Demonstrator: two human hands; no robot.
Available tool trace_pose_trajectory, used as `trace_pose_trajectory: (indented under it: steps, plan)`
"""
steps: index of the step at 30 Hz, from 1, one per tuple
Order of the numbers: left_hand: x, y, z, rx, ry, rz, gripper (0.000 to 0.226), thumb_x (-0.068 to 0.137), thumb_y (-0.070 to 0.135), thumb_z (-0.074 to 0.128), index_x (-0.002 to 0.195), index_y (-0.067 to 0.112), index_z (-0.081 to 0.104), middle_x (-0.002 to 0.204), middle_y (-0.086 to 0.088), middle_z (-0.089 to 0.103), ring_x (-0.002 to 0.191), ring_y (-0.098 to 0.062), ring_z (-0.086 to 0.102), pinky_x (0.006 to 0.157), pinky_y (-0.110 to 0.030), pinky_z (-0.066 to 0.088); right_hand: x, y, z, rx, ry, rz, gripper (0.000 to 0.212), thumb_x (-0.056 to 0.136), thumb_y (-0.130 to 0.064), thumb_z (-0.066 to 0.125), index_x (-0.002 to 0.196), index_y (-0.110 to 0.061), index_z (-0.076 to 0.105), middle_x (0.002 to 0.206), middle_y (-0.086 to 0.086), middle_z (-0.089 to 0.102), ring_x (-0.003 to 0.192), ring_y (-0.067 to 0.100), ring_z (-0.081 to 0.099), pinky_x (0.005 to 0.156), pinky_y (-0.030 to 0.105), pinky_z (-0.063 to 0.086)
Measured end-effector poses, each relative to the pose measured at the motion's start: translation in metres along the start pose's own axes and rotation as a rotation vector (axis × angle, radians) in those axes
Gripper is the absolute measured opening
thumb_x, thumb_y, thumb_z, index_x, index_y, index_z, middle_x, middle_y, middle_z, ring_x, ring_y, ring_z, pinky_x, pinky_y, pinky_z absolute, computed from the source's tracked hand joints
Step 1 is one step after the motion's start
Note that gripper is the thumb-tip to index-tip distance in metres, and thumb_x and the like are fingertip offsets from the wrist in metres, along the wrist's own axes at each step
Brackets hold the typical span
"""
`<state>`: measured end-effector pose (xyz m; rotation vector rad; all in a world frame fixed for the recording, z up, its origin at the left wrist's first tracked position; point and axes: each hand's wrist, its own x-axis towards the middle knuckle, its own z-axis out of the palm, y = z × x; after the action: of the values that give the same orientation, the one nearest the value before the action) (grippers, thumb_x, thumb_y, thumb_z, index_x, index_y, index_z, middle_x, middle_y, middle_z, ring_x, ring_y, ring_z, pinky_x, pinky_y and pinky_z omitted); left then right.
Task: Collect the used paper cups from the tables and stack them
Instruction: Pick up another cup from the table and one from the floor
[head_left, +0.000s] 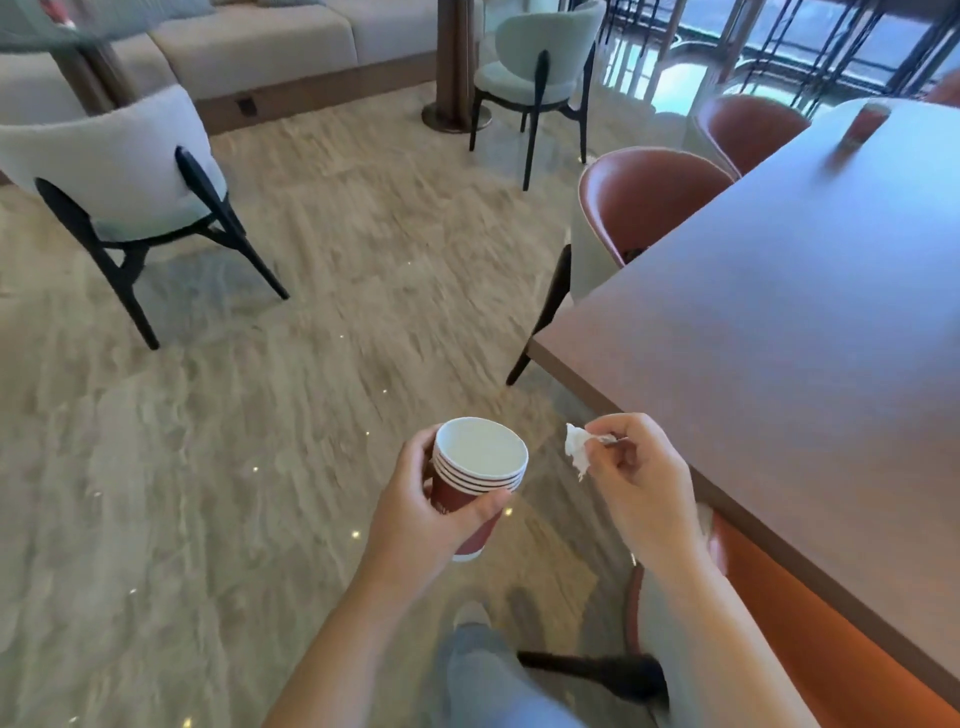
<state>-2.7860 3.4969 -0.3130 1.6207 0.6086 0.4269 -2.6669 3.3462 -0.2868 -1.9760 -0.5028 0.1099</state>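
Pale blue denim trouser leg (483, 670) and a light shoe (470, 616) show at the bottom of the view, over a beige marbled floor (260, 415), between two bare forearms. Just above them the left hand (415, 514) holds a stack of red paper cups (478, 467) with white rolled rims. Its fingers (423, 452) curl round the far side and the thumb lies across the front. The stack is upright, tilted slightly, its white inside open to the camera, in mid-air over the floor and apart from the counter.

Beside it the right hand (639, 483) has its fingers (608, 428) closed in a pinch on a crumpled white tissue (579, 449). A thin sliver between those fingertips is too small to identify.

To the right runs a long brown wooden counter (779, 312). At its far end stands a single red cup (865, 122), blurred. Rust-orange padded chairs (649, 197) are tucked along the counter's far side. Across the floor stand pale upholstered chairs with black legs (114, 161) and a beige sofa (260, 36).
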Motion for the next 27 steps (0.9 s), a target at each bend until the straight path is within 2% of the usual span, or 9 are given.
trace_pose_trajectory:
  steps: [7,11,14,16,18,19,22,24,27]
  plan:
    - [0.138,0.02,-0.01,-0.026,-0.021,-0.006,0.074,0.044,0.055,0.08,0.11,0.039,0.052,0.108,0.023,0.063,0.104,-0.001,0.061,0.086,-0.023,0.049,0.127,0.0,0.036,-0.004,0.029,0.035,0.038,0.082,0.001,0.061,0.076,-0.035,0.055,0.081,-0.011,0.058,0.068,0.002,0.052,0.06,0.008,0.041]
    - [0.211,0.02,-0.026,-0.048,-0.002,0.005,0.072,0.044,0.053,0.08,0.108,0.039,0.052,0.106,0.021,0.064,0.102,-0.002,0.061,0.086,-0.024,0.049,0.188,-0.001,0.071,-0.001,0.005,0.054,0.035,0.081,0.002,0.062,0.078,-0.033,0.058,0.079,-0.01,0.059,0.066,0.005,0.053,0.06,0.011,0.042]
    - [0.273,0.018,-0.043,-0.046,-0.007,0.013,0.068,0.044,0.052,0.08,0.105,0.042,0.052,0.103,0.03,0.063,0.098,0.005,0.061,0.081,-0.014,0.049,0.239,-0.006,0.103,-0.012,0.037,0.066,0.034,0.081,0.0,0.063,0.078,-0.034,0.058,0.075,-0.011,0.058,0.066,0.002,0.053,0.058,0.008,0.041]
    - [0.321,0.015,-0.06,-0.042,-0.018,0.025,0.066,0.049,0.045,0.086,0.105,0.041,0.052,0.102,0.032,0.062,0.095,0.007,0.061,0.077,-0.009,0.047,0.28,-0.012,0.13,-0.002,0.064,0.076,0.031,0.081,-0.002,0.063,0.077,-0.033,0.058,0.075,-0.009,0.059,0.066,0.005,0.054,0.061,0.012,0.042]
    - [0.37,0.016,-0.081,-0.052,-0.032,0.028,0.066,0.05,0.041,0.088,0.105,0.039,0.053,0.102,0.029,0.064,0.095,0.006,0.061,0.077,-0.01,0.047,0.321,-0.022,0.161,0.018,0.059,0.096,0.026,0.082,-0.003,0.061,0.078,-0.028,0.059,0.078,-0.003,0.061,0.067,0.013,0.055,0.063,0.021,0.044]
    - [0.396,0.019,-0.091,-0.055,-0.036,0.029,0.066,0.048,0.041,0.086,0.105,0.038,0.053,0.102,0.025,0.065,0.096,0.004,0.062,0.078,-0.012,0.049,0.341,-0.03,0.177,0.023,0.06,0.097,0.025,0.083,-0.004,0.061,0.078,-0.028,0.058,0.078,-0.002,0.061,0.068,0.015,0.055,0.062,0.021,0.043]
    - [0.472,0.026,-0.121,-0.055,-0.06,0.043,0.064,0.049,0.038,0.086,0.104,0.038,0.053,0.107,0.014,0.065,0.097,0.0,0.062,0.078,-0.017,0.05,0.402,-0.057,0.219,0.004,0.089,0.074,0.03,0.084,-0.005,0.061,0.075,-0.033,0.054,0.08,0.0,0.061,0.069,0.013,0.056,0.06,0.017,0.044]
    - [0.518,0.031,-0.133,-0.045,-0.087,0.064,0.061,0.053,0.036,0.088,0.103,0.041,0.053,0.11,0.013,0.063,0.098,0.001,0.061,0.076,-0.014,0.05,0.439,-0.07,0.238,-0.014,0.138,0.061,0.034,0.084,-0.006,0.06,0.075,-0.037,0.051,0.082,-0.001,0.061,0.072,0.014,0.058,0.062,0.017,0.045]
    - [0.579,0.034,-0.138,-0.044,-0.126,0.057,0.062,0.051,0.036,0.087,0.103,0.041,0.053,0.109,0.014,0.064,0.1,-0.002,0.062,0.077,-0.014,0.05,0.483,-0.076,0.252,-0.025,0.192,0.08,0.035,0.084,-0.006,0.061,0.075,-0.039,0.051,0.083,-0.007,0.06,0.071,0.007,0.059,0.062,0.009,0.045]
